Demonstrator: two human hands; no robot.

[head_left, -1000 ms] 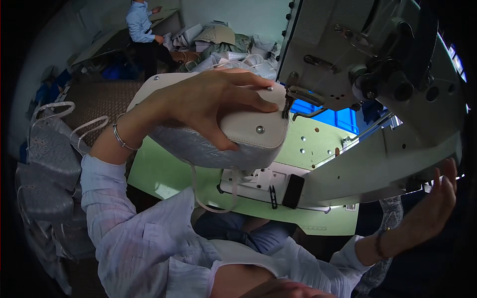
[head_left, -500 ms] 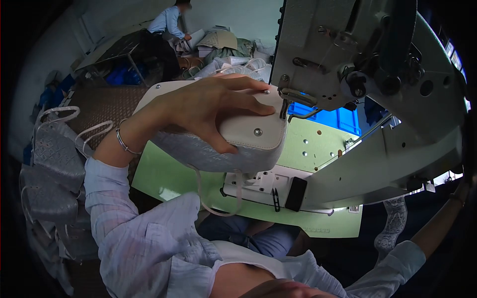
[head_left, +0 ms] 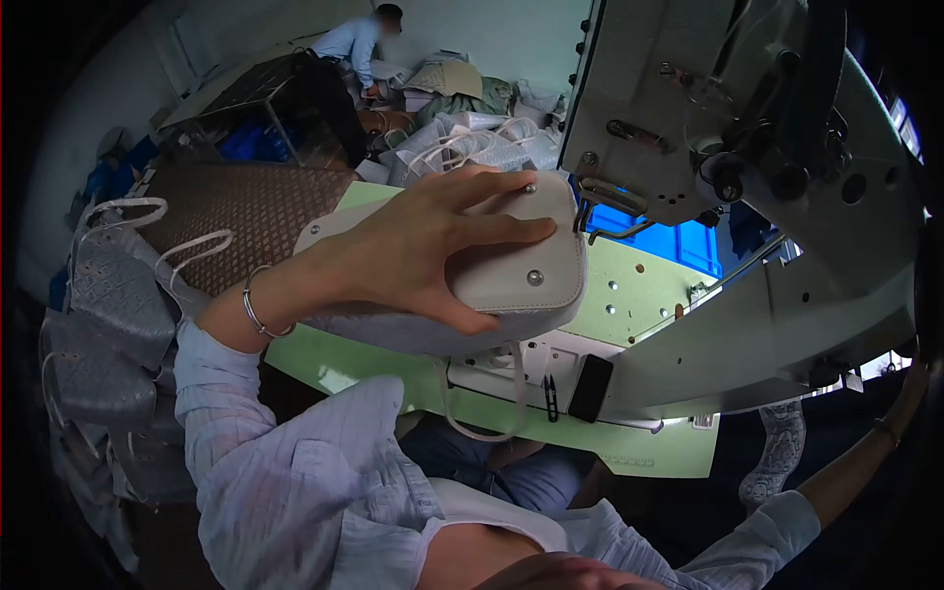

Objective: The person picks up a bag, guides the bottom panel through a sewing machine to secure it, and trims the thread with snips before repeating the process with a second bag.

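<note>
A handbag (head_left: 462,339) with a pale base (head_left: 506,280), metal studs and a stitched edge lies under the sewing machine's head (head_left: 669,128). My left hand (head_left: 433,241) grips it from above, fingers spread over the base and thumb at the near edge. The presser foot (head_left: 582,211) is right at the base's far-right rim. A strap (head_left: 447,408) hangs down from the bag toward my lap. At the far right edge, my right hand (head_left: 915,382) reaches up beside the machine, its fingers mostly hidden in shadow.
Thread snips (head_left: 551,398) and a dark phone-like slab (head_left: 590,388) lie on the machine bed. Around it is a green tabletop (head_left: 649,452). More bags (head_left: 113,305) are stacked at left. Behind are a blue crate (head_left: 678,241), piled bags (head_left: 472,147) and a bending person (head_left: 344,59).
My left hand and the bag have shifted slightly right, and the bag's base has turned a little under the presser foot. The strap swings right. The person behind leans lower.
</note>
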